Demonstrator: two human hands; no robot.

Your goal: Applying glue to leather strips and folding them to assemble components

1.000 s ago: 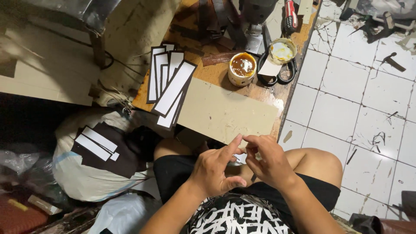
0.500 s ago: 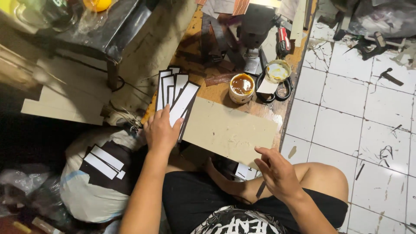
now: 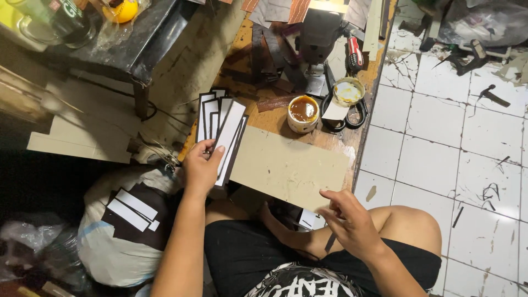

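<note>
The left hand (image 3: 201, 168) was closed around the near end of a white strip with black edges (image 3: 228, 137), thumb on one side and fingers curled over the other, so that the strip was pinched at the top of a fanned stack of similar strips (image 3: 212, 118) at the left end of the low wooden workbench (image 3: 264, 118). The right hand (image 3: 347, 220) was held over the knee with its fingers loosely spread and half curled; nothing could be seen in its grasp. Just beside the stack a tan cardboard sheet (image 3: 289, 168) was laid across the bench, and an open tin of amber glue (image 3: 303, 113) was stood near its far edge, with a second, paler tin (image 3: 348, 91) resting on a pair of black scissors (image 3: 357, 113). Several risks could be judged from this. Because the strips overlapped loosely and hung over the bench edge, neighbouring strips could be dragged off onto the sack (image 3: 118, 220) below if the gripped one was pulled sideways rather than lifted. If more than one was pinched, two could be taken together. A careless sweep towards the sheet could also have brought the strip against the glue tin and soiled it.
</note>
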